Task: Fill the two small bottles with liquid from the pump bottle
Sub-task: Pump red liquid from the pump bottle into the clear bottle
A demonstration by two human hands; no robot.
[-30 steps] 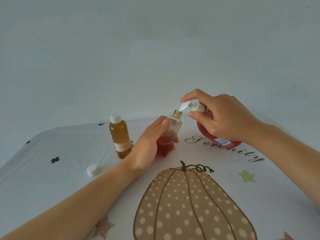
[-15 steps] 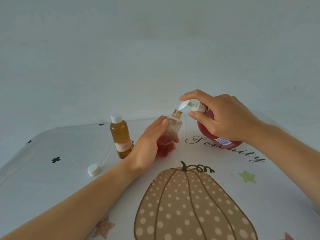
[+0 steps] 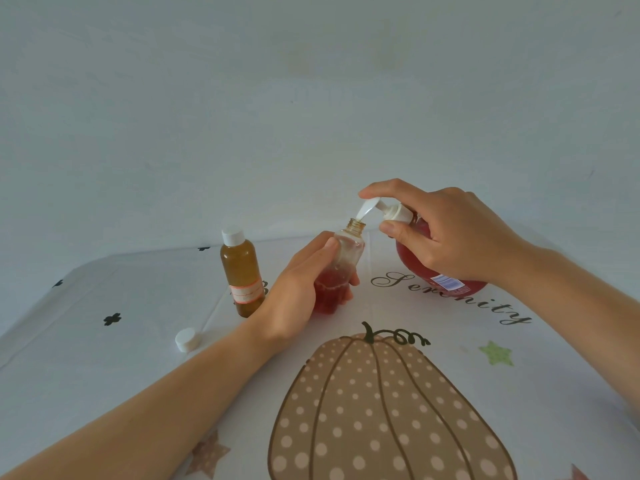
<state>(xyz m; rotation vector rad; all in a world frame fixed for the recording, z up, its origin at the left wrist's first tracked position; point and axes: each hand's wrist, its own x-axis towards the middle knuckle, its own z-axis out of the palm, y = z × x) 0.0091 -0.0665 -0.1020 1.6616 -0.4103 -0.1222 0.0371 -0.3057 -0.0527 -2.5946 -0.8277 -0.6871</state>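
Head view: mid worktop [image 3: 104, 375], left hand [image 3: 294, 292] grip wrapped round the open small bottle [image 3: 348, 251]; right hand [image 3: 450, 237] grip round the pump bottle [image 3: 410, 258] at 3 o'clock, finger on top. Hold the spout [image 3: 365, 209] right over the neck and press slowly. Capped bottle [image 3: 242, 271] at 9 o'clock. Hard to see any drip; red fill partly hidden behind fingers [image 3: 325, 244].

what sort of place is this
Most likely someone's home, not a workshop or lab: a printed tablecloth with a pumpkin and the word Serenity, a plain pale wall behind, and a household pump bottle aimed into a small bottle.
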